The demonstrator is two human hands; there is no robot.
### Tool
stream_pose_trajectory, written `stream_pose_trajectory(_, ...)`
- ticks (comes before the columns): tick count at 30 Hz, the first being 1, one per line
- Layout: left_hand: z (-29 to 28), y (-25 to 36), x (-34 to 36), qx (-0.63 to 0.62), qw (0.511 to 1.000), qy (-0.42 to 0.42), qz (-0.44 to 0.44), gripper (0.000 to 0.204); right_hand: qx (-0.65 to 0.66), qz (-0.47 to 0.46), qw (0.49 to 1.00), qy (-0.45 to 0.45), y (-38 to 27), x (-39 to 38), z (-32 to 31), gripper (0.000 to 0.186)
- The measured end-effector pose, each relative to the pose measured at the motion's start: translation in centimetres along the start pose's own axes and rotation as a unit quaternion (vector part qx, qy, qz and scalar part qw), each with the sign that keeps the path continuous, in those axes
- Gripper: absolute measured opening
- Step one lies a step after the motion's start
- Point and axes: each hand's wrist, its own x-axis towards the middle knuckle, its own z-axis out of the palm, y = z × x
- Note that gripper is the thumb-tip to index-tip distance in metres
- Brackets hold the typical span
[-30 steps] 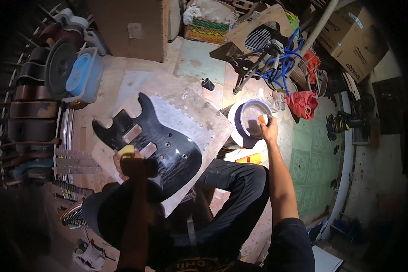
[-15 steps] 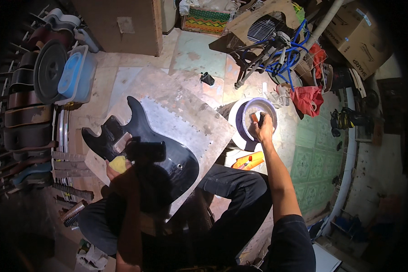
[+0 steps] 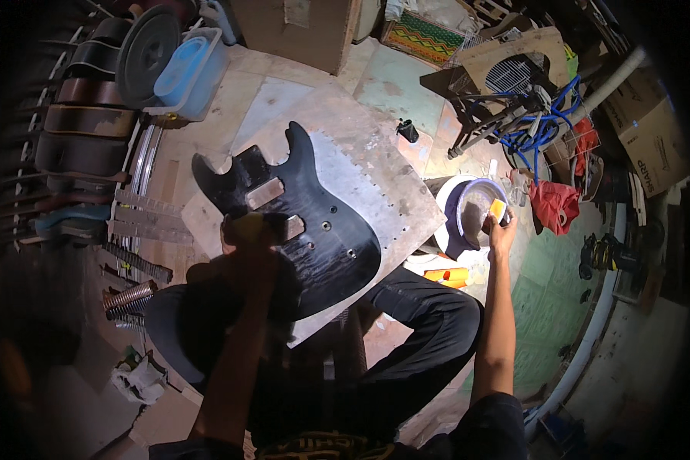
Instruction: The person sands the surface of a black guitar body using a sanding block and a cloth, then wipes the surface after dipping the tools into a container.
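Note:
A black electric guitar body (image 3: 326, 261) lies on a worn board (image 3: 391, 192) across my lap, its horns pointing away. Cut-out cavities and several holes show on its streaky top. In deep shadow at its left edge, my left hand (image 3: 245, 241) is closed on a dim yellow sponge-like pad (image 3: 249, 226) against the body. To the right, my right hand (image 3: 501, 230) pinches a small orange-yellow block (image 3: 497, 209) over the right side of a purple-rimmed tub (image 3: 460, 218). Greyish liquid seems to be inside the tub.
Orange packets (image 3: 446, 276) lie below the tub. A small black cup (image 3: 408, 132) stands beyond the board. Guitar bodies (image 3: 84, 153) line a rack at left, beside a clear bin (image 3: 199, 84). Blue hose (image 3: 544, 130) and a red bag (image 3: 553, 207) are at far right.
The whole view has shifted, so things appear farther right. My right hand has come up from inside the tub to its right rim, still holding the block. My left hand keeps the yellow pad.

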Motion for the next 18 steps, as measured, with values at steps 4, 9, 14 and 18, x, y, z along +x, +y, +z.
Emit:
stream_pose_trajectory(4, -0.7, 2.1, 0.5, -0.021, 0.993, 0.092, 0.066, 0.078, -0.058, -0.056, 0.994, -0.074, -5.6, -4.7, -0.1, 0.060)
stream_pose_trajectory(9, -2.4, 2.7, 0.6, 0.065, 0.989, 0.094, 0.094, 0.077, -0.070, -0.135, 0.969, -0.197, -11.3, -18.6, 5.3, 0.058)
stream_pose_trajectory(14, -1.4, 1.8, 0.6, -0.097, 0.993, 0.048, 0.048, 0.068, -0.138, -0.318, 0.913, -0.216, -10.6, -30.4, 11.2, 0.049)
stream_pose_trajectory(18, -1.0, 0.3, 1.3, -0.250, 0.968, 0.018, -0.015, 0.068, -0.193, -0.388, 0.868, -0.242, -10.1, -35.1, 14.7, 0.063)
